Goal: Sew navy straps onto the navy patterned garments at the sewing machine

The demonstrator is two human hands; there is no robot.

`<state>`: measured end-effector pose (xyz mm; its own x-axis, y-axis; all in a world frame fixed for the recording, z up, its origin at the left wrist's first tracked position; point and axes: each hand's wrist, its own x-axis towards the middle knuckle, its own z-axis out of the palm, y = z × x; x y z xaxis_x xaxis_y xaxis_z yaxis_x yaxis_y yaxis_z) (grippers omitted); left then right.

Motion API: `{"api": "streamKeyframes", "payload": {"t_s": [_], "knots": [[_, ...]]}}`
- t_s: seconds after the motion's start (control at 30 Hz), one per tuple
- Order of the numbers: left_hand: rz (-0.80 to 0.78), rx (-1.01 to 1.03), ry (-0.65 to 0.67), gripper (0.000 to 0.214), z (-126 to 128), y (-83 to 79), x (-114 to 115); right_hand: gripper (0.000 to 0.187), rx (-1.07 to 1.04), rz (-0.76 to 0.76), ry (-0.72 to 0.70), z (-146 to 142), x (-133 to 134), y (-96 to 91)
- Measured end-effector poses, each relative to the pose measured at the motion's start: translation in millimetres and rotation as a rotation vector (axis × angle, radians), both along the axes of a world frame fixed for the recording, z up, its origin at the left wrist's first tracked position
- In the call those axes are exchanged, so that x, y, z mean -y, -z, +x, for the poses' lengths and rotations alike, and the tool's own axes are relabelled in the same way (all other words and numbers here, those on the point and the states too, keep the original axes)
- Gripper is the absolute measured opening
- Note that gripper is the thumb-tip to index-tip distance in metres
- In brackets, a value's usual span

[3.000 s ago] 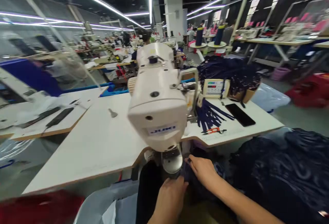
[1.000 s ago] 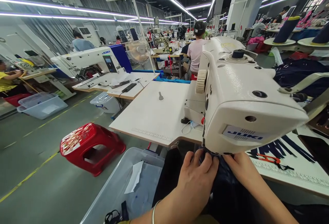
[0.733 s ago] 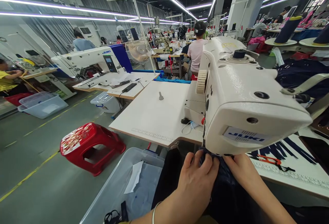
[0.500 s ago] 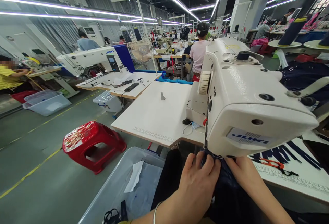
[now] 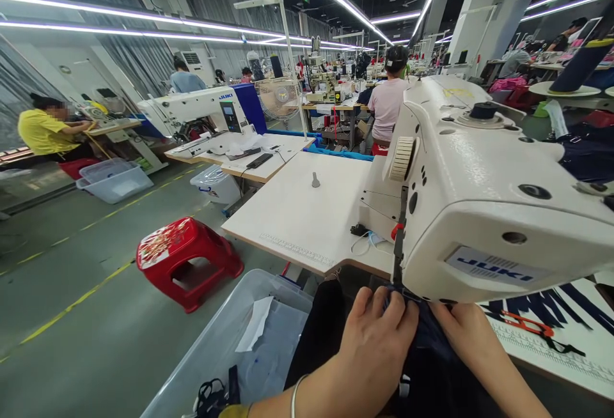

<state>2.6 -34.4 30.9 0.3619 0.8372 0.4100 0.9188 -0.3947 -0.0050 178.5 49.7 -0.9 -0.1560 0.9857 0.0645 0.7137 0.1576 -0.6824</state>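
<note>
A white JUKI sewing machine (image 5: 484, 207) fills the right half of the view. Under its head lies dark navy fabric (image 5: 432, 367). My left hand (image 5: 378, 348) rests on the fabric just left of the needle area, fingers curled and pressing the cloth. My right hand (image 5: 463, 335) presses the same fabric from the right, its fingertips hidden under the machine head. The needle itself is hidden by the head.
The white sewing table (image 5: 307, 220) stretches left. A clear plastic bin (image 5: 230, 354) stands at my lower left, a red stool (image 5: 185, 258) beyond it on the grey floor. Navy strips and orange snips (image 5: 527, 322) lie at right. Other people sit at machines behind.
Three seconds ago the view faced the machine head-on; it has since swung left. Over the last second the view drifted slightly right, while both hands stayed on the fabric under the head.
</note>
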Motion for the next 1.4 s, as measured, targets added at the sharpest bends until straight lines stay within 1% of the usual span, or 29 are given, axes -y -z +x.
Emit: {"api": "streamKeyframes", "payload": {"t_s": [0.07, 0.17, 0.23, 0.3, 0.37, 0.47, 0.57, 0.63, 0.7, 0.77, 0.87, 1.03, 1.17, 1.3, 1.4], "knots": [[0.002, -0.003, 0.009, 0.031, 1, -0.7, 0, 0.037, -0.018, 0.013, 0.008, 1, 0, 0.5], [-0.005, 0.049, 0.015, 0.032, 2, -2.1, 1, 0.037, -0.054, -0.021, 0.002, 2, -1, 1.8], [-0.021, 0.091, 0.03, 0.041, 3, -3.4, 3, 0.038, -0.08, -0.032, -0.004, 2, -1, 2.9], [-0.024, 0.11, 0.049, 0.055, 3, -4.5, 4, 0.039, -0.103, -0.023, -0.005, 3, -2, 3.5], [-0.02, 0.102, 0.056, 0.06, 4, -4.8, 6, 0.037, -0.13, -0.028, -0.001, 3, -2, 3.0], [-0.032, 0.08, 0.041, 0.054, 6, -3.4, 7, 0.036, -0.233, -0.059, -0.027, 5, -1, 0.1], [-0.03, 0.065, 0.022, 0.048, 6, -1.3, 8, 0.035, -0.345, -0.035, -0.041, 6, 4, -1.1], [-0.022, 0.024, 0.079, 0.043, 4, 0.1, 8, 0.034, -0.385, -0.019, -0.032, 7, 10, 1.6], [0.005, -0.035, 0.172, 0.041, 2, 1.7, 8, 0.033, -0.405, -0.039, -0.037, 7, 16, 6.6], [0.034, -0.079, 0.219, 0.04, 0, 4.0, 8, 0.031, -0.404, -0.067, -0.038, 7, 21, 11.8], [0.064, -0.102, 0.18, 0.041, 1, 8.6, 9, 0.029, -0.362, -0.069, -0.004, 7, 23, 15.0], [0.071, -0.098, 0.114, 0.043, 6, 14.6, 9, 0.032, -0.259, -0.068, 0.065, 2, 18, 6.7], [0.079, -0.079, 0.099, 0.043, 8, 13.5, 6, 0.033, -0.176, -0.067, 0.102, 0, 15, 2.8], [0.09, -0.095, 0.096, 0.041, 9, 10.7, 3, 0.034, -0.156, -0.018, 0.076, 1, 12, 7.0], [0.095, -0.092, 0.086, 0.041, 9, 11.6, 2, 0.034, -0.143, 0.016, 0.078, 2, 11, 10.1]]}}
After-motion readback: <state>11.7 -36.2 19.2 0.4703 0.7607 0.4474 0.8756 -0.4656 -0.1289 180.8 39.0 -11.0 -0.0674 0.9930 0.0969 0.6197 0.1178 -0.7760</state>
